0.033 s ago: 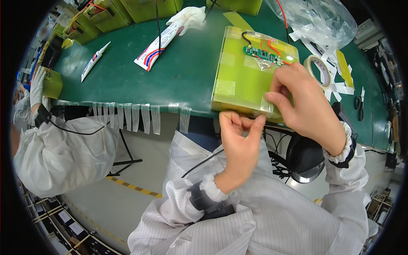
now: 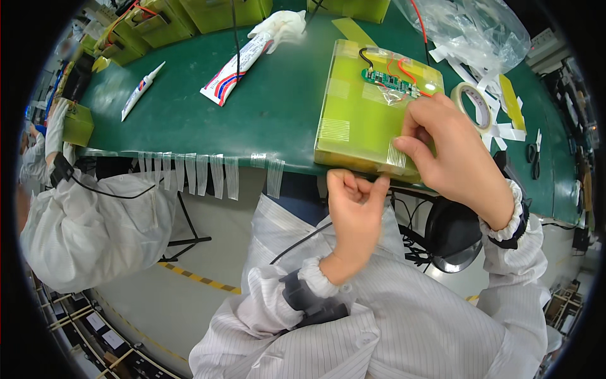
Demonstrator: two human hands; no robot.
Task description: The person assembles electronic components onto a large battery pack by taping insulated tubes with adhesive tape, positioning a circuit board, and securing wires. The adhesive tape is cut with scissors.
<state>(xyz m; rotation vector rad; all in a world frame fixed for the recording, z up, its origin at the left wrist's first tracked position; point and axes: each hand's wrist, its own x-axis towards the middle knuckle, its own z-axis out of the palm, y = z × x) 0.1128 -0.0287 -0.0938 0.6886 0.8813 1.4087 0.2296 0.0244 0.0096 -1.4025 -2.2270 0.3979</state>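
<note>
A yellow-green wrapped battery pack (image 2: 356,120) lies at the table's front edge, with a green circuit board (image 2: 390,81) and red and black wires on top. Clear tape pieces stick to it; one clear tape strip (image 2: 396,156) runs down over its front edge. My right hand (image 2: 451,151) is closed above the near right part, its thumb tip at that strip. Below the front edge, my left hand (image 2: 355,211) has curled fingers, and its thumb reaches up to the strip's lower end. What lies between either hand's fingertips is hidden.
Several clear tape strips (image 2: 201,172) hang from the table edge on the left. A large glue tube (image 2: 237,68) and a small one (image 2: 140,93) lie behind them. On the right are a tape roll (image 2: 473,106), scissors (image 2: 535,155) and a plastic bag (image 2: 483,31). A co-worker's sleeve (image 2: 104,221) is at left.
My left hand has shifted very slightly down at the pack's front edge. My right hand and the pack look unchanged.
</note>
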